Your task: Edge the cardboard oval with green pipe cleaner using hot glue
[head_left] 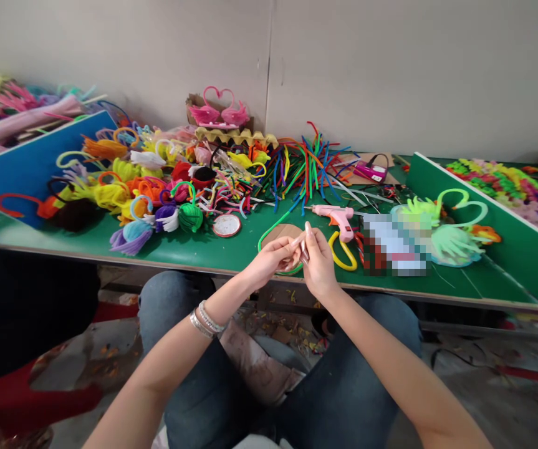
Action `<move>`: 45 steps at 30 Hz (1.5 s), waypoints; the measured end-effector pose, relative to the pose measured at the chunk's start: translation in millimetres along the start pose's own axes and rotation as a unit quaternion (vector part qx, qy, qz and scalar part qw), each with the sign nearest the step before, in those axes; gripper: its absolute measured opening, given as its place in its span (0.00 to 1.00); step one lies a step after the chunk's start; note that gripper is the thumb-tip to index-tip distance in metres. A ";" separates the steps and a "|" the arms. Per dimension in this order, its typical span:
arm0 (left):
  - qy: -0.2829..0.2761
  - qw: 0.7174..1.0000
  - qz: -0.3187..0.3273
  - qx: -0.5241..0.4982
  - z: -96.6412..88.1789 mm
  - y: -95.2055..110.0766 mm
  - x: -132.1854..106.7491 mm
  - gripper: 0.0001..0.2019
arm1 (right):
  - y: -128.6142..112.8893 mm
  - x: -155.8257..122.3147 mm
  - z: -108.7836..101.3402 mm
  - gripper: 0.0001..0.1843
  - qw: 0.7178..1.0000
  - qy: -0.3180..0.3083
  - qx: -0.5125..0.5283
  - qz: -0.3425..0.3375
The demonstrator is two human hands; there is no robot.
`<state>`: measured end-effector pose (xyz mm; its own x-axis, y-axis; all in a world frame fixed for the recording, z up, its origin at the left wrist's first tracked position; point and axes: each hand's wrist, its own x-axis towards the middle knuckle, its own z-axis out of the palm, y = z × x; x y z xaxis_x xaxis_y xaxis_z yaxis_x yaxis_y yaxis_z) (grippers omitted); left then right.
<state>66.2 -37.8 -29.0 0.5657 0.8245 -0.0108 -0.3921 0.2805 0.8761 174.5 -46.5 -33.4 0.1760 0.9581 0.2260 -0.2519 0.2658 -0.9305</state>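
My left hand [275, 255] and my right hand [319, 262] meet above the table's front edge, fingertips pinched together. A bright green pipe cleaner [269, 229] curves around them: one end reaches back over the table, while the other passes under my left hand toward the pinched fingers. The exact grip point is hidden by the fingers. Behind my hands lies a round piece of brown cardboard [282, 232]. Just right of them are yellow-handled scissors [343, 254] and a pink glue gun [334, 216].
Pipe-cleaner swans and bundles [128, 187] crowd the left, beside a blue divider [39, 168]. Loose pipe cleaners [303, 165] spread behind. A green swan pair [456, 240] stands right, near a green divider [493, 231]. Pink swans [219, 114] sit at the back.
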 end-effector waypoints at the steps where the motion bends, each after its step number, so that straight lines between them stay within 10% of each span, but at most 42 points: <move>1: 0.000 1.000 0.001 0.001 -0.1 0.0 -0.1 0.20 | -0.9 0.3 0.2 0.23 1.000 0.001 0.006 0.000; 22: 0.027 0.999 -0.006 0.038 3.7 6.9 -0.9 0.23 | -6.4 3.9 -8.8 0.21 0.994 -0.043 -0.098 -0.033; 45: 0.040 0.990 0.018 0.133 -6.0 19.1 -0.4 0.20 | -20.0 17.8 -16.8 0.18 0.999 -0.022 0.013 -0.028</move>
<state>54.2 -29.7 -15.2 0.4917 0.8708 -0.0059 -0.1993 0.1191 0.9727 198.6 -36.6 -15.6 0.1481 0.9452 0.2909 -0.2676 0.3215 -0.9083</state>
